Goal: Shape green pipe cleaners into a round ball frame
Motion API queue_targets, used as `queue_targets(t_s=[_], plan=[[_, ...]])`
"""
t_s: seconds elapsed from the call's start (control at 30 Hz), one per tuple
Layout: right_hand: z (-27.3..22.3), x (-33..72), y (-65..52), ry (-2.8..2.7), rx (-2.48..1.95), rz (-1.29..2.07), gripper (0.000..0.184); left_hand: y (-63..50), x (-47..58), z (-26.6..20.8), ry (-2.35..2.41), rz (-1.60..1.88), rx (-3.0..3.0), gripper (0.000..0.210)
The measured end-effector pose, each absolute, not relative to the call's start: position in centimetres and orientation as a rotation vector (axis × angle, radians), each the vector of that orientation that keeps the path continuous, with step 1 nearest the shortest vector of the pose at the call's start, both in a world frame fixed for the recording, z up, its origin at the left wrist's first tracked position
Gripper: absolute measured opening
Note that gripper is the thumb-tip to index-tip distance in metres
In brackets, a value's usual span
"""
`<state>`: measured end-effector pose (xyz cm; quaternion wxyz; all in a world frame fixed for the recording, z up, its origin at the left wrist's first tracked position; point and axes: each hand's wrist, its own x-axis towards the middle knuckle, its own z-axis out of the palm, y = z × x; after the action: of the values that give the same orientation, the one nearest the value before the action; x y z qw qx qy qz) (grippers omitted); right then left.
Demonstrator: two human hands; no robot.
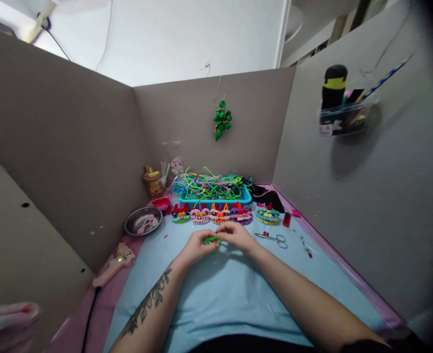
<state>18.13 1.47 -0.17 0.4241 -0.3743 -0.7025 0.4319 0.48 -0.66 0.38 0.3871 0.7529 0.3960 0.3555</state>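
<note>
My left hand (200, 246) is closed on a bright green pipe cleaner (212, 239) over the middle of the blue cloth. My right hand (235, 236) meets it from the right, thumb and fingertips pinched at the same green piece; most of it is hidden by the fingers. Just beyond my hands stands a row of several colourful fuzzy figures (220, 214). Behind them a blue tray (216, 201) is heaped with loose pipe cleaners (211, 185) in many colours. To the right of my right hand lie small scissors (273, 239).
At the left are a metal bowl (130, 226) with pink pieces and a pink glue gun (115, 267) with a black cord. Grey panels enclose the table. A green bunch (222, 120) hangs at the back, and a tool holder (343, 120) hangs on the right panel.
</note>
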Motion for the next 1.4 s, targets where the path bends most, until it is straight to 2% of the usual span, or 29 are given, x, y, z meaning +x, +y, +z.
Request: queue_targets(t_s=[0.17, 0.33, 0.53, 0.83, 1.03, 1.27, 1.4], plan=[[0.3, 17.9, 1.0, -1.852, -0.943, 1.004, 0.009, -0.6, 0.4, 0.1, 0.962, 0.980, 1.762, 0.027], [0.1, 18.2, 1.3, -1.526, -0.816, 1.382, 0.015, -0.3, -0.2, 0.7, 0.884, 1.031, 1.541, 0.040], [-0.1, 18.3, 1.5, -0.934, -0.795, 1.754, 0.013, 0.1, -0.6, 0.9, 0.809, 0.976, 1.365, 0.034], [-0.7, 18.1, 1.6, -0.870, -0.758, 1.948, 0.015, 0.5, -0.7, 0.5, 0.757, 0.957, 0.952, 0.021], [-0.9, 18.2, 1.5, -0.768, -0.708, 2.172, 0.012, 0.6, -0.6, 0.2, 0.774, 0.928, 0.819, 0.021], [-1.2, 17.9, 1.9, -0.752, -0.860, 2.005, 0.018, 0.8, -0.9, 0.3, 0.662, 0.969, 0.817, 0.033], [-0.7, 17.6, 1.6, -1.137, -1.001, 1.333, 0.026, 1.0, -0.8, -0.2, 0.760, 1.004, 0.883, 0.022]])
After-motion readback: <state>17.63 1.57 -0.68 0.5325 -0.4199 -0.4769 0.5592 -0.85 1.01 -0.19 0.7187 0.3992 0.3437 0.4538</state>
